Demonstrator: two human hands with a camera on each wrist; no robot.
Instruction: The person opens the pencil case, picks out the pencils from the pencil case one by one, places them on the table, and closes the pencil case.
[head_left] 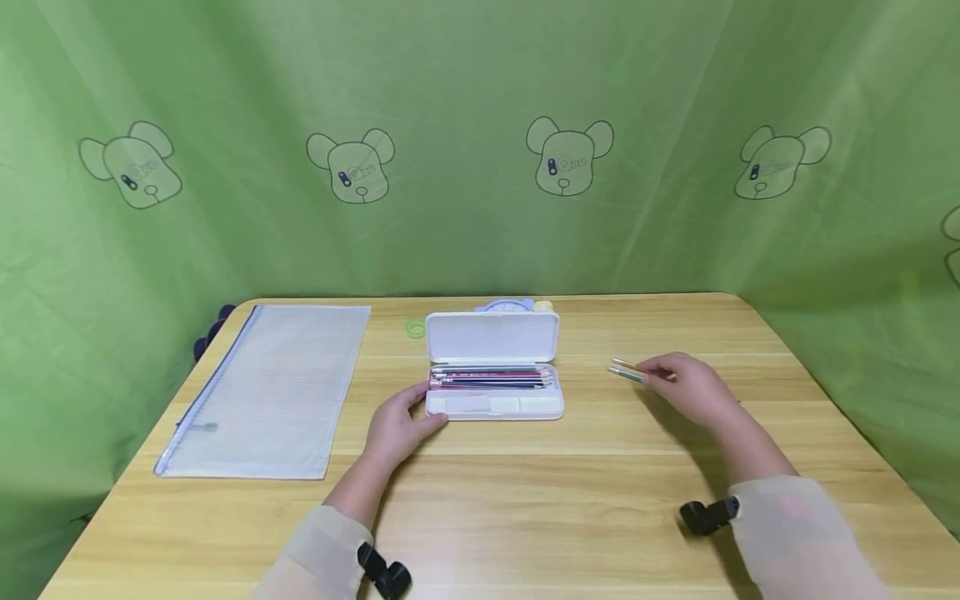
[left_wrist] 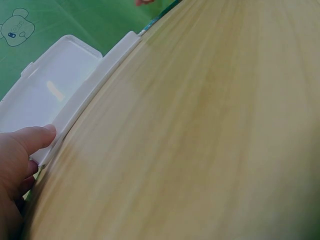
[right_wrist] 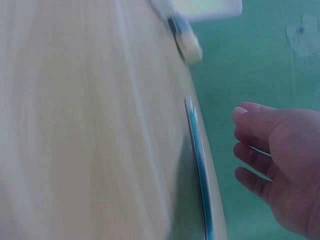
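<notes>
A white pencil case [head_left: 495, 406] stands with its lid raised in the middle of the table. Several pencils [head_left: 491, 379] lie side by side in its back part. My left hand [head_left: 397, 427] grips the left end of the case, its thumb on the front edge [left_wrist: 92, 95]. Over to the right, my right hand [head_left: 690, 387] is above some pencils [head_left: 627, 373] on the table. In the right wrist view its fingers [right_wrist: 255, 182] are loosely bent, apart from the teal pencils [right_wrist: 201, 170], with nothing held.
A pale mesh zip pouch [head_left: 262, 392] lies flat at the left. Behind the case are a green ring [head_left: 416, 329], a bluish round object [head_left: 506, 306] and a small yellowish thing [head_left: 543, 306], both partly hidden. A green curtain [head_left: 480, 233] hangs behind the table.
</notes>
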